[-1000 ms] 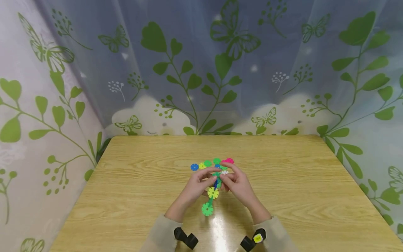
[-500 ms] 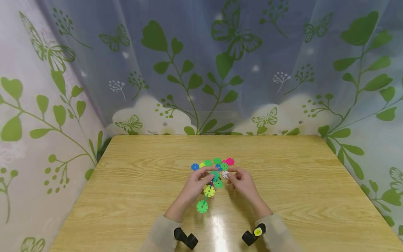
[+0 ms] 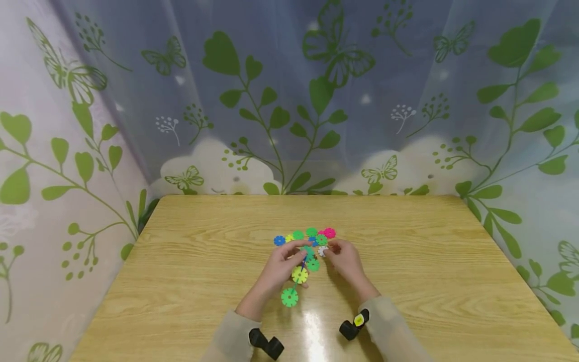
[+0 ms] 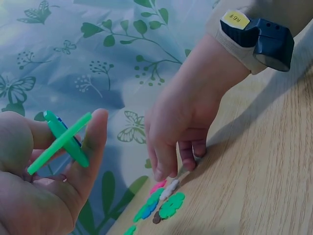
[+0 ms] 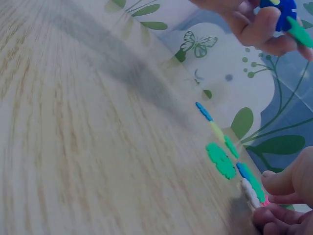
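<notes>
My left hand [image 3: 281, 264] holds a chain of slotted plastic discs between thumb and fingers, above the table. The chain has a teal-green disc [image 3: 308, 253] at the fingertips, a dark blue piece in the middle, a yellow disc [image 3: 299, 275] and a green disc [image 3: 289, 297] at its lower end. Over the loose discs, my right hand [image 3: 346, 259] reaches down with thumb and forefinger apart. Its fingertips are right at the edge of a white disc [image 5: 250, 193] lying on the table. A loose green disc [image 4: 171, 204] lies beside the white one.
Several more loose discs lie in a cluster beyond the hands, among them a blue disc [image 3: 279, 241], a pink disc [image 3: 329, 233] and a brown disc [image 4: 156, 217]. A patterned curtain [image 3: 289, 125] hangs behind the wooden table [image 3: 429, 261].
My right hand has left the chain and moved a little right, down to the white disc. The chain stays in my left hand, its lower end swung slightly left.
</notes>
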A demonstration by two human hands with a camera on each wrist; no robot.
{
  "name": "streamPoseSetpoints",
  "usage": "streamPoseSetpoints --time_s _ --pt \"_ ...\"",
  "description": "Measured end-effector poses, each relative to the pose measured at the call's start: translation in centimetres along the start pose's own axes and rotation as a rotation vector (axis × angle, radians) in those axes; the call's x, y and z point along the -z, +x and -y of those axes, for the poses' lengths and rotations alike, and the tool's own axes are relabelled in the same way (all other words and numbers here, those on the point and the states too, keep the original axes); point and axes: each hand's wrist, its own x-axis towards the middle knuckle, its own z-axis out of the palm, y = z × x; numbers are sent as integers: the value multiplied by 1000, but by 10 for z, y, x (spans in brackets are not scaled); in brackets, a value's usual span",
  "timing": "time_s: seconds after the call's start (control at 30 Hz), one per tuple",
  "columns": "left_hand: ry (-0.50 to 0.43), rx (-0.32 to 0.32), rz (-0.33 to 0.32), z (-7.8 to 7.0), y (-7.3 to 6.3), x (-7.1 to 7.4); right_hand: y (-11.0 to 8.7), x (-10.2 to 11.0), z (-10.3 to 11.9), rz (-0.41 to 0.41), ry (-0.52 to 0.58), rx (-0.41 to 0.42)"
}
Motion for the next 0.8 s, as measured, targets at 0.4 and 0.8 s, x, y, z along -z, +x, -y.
streamPoseSetpoints --time_s 0.4,0.8 --pt "-26 0 26 0 0 1 2 -4 3 10 -250 -5" --pt "-34 9 10 1 1 0 -8 1 -1 -60 -17 16"
